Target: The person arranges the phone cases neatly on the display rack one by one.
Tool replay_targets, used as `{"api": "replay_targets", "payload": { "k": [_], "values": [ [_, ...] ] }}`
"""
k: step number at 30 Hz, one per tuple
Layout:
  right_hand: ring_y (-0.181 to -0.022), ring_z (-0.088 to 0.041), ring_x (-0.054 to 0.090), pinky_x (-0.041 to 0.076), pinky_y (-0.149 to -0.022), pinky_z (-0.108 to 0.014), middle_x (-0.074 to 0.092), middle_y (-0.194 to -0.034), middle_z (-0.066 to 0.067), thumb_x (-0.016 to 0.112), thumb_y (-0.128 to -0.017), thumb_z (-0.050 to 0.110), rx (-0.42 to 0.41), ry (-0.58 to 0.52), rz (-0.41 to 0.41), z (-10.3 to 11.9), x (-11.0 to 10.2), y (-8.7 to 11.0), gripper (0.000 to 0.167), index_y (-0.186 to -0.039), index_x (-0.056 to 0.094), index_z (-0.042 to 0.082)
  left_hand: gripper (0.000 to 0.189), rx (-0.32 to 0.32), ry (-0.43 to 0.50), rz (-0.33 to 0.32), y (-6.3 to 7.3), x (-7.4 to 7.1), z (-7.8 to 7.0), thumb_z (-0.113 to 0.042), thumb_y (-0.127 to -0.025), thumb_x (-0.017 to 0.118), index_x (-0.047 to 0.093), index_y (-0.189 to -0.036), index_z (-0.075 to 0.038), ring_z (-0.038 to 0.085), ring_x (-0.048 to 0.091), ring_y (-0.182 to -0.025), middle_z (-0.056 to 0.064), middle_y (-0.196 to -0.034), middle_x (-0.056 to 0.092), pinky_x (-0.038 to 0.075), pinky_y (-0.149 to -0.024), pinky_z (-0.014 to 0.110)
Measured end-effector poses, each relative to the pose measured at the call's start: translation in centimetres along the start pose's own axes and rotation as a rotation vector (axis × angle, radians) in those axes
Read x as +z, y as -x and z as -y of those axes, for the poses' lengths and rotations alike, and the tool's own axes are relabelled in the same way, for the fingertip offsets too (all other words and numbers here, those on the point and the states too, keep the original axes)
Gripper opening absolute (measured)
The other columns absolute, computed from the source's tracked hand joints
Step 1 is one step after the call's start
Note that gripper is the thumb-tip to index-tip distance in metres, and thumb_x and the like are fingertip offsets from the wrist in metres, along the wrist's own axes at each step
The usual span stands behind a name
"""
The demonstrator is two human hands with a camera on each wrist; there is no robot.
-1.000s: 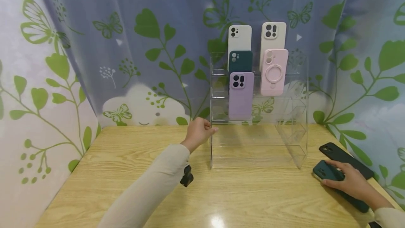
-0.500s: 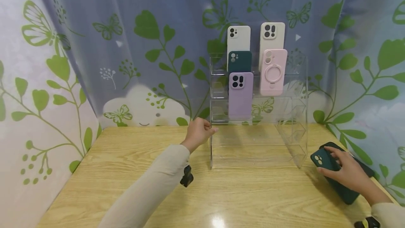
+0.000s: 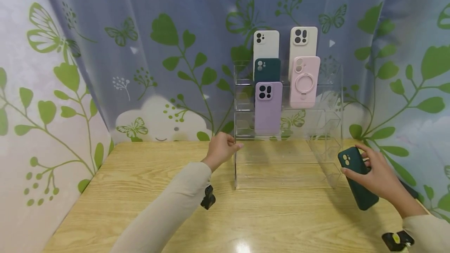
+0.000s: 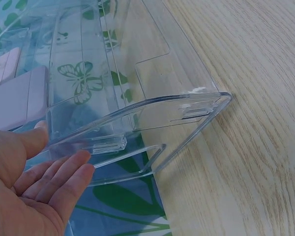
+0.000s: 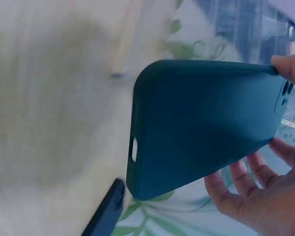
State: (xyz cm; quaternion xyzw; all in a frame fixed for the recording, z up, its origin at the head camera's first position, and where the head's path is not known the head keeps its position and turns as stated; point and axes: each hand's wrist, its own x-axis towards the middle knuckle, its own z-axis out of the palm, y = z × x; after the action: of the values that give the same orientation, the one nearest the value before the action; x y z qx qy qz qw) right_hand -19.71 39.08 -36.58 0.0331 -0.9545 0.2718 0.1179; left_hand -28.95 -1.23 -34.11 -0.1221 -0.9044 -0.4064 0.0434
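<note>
A dark green phone case (image 3: 359, 184) is held tilted above the table by my right hand (image 3: 383, 177), thumb on one long edge and fingers on the other, near the camera cutouts. In the right wrist view the hollow inside of this case (image 5: 201, 123) faces the camera. My left hand (image 3: 220, 149) holds the left side edge of a clear tiered acrylic display stand (image 3: 235, 171); the left wrist view has the thumb and fingers on either side of that edge. On the stand are a purple case (image 3: 268, 114), another green case (image 3: 267, 69) and a pink case (image 3: 304, 100).
A white case (image 3: 266, 46) and a cream case (image 3: 304, 50) stand on the top tier. The black case (image 3: 408, 187) lies at the table's right edge, mostly behind my right hand. Leaf-printed curtain (image 3: 175, 69) hangs close behind the wooden table (image 3: 211, 221).
My right hand has lifted the dark green phone case off the table and brought it up and left toward the stand, tilting it more upright. The left hand keeps its place on the stand.
</note>
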Motion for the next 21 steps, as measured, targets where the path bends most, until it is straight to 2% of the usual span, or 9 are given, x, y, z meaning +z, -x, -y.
{"api": "replay_targets", "payload": {
  "k": [8, 21],
  "values": [
    [-0.099, -0.046, 0.047, 0.047, -0.063, -0.053, 0.037, -0.121, -0.033, 0.068, -0.087, 0.043, 0.029, 0.006, -0.064, 4.3, -0.5, -1.7, 0.092, -0.148, 0.019, -0.005, 0.033, 0.002, -0.008, -0.001, 0.1, -0.1, -0.1, -0.023, -0.086, 0.073, 0.071, -0.105, 0.004, 0.028, 0.069, -0.092, 0.016, -0.100, 0.072, 0.056, -0.079, 0.039],
    [-0.102, -0.043, 0.045, 0.043, -0.072, -0.054, 0.037, -0.122, -0.030, 0.066, -0.087, 0.045, 0.017, -0.099, -0.205, 9.9, -1.0, -5.2, 0.090, -0.149, 0.020, -0.001, 0.033, -0.008, -0.009, 0.005, 0.1, -0.1, -0.1, -0.024, -0.087, 0.073, 0.071, -0.105, 0.003, 0.027, 0.069, -0.091, 0.015, -0.100, 0.072, 0.056, -0.079, 0.039]
  ]
}}
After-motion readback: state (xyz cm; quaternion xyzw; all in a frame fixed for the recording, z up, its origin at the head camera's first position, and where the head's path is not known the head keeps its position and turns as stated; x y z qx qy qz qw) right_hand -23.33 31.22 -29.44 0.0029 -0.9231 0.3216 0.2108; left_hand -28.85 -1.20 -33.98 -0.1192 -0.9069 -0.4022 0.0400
